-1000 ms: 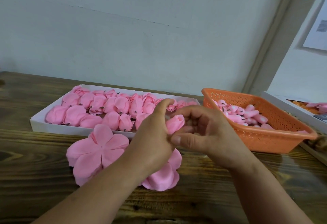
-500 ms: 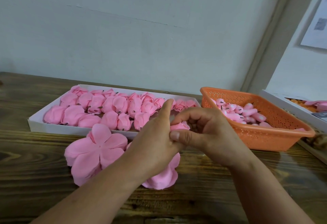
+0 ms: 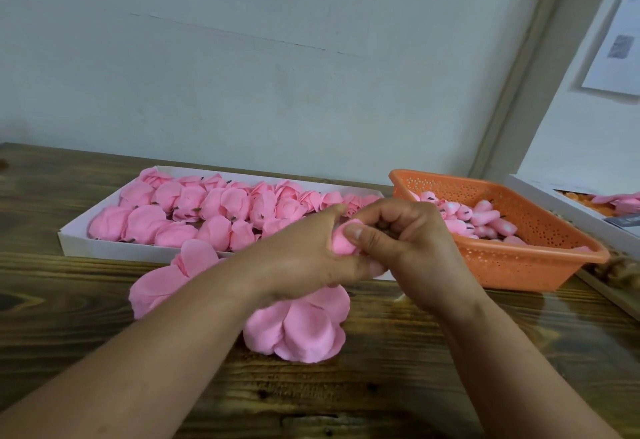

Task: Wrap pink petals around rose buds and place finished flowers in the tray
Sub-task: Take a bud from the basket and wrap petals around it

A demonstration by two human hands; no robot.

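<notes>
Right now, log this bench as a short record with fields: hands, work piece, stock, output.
left hand: left hand grips the pink flower
right hand: right hand pinches the same flower, thumb on its petal
petal stock: flat pink petal pieces on the wooden table, under the hands
bud stock: rose buds in the orange basket
output: finished flowers fill the white tray

You won't find any text you can read here — the sheet of paper (image 3: 620, 40) pinned to the wall at the upper right carries a small grey printed patch, too blurred to make out. The dark card (image 3: 625, 221) in the box at the far right is just as illegible.
</notes>
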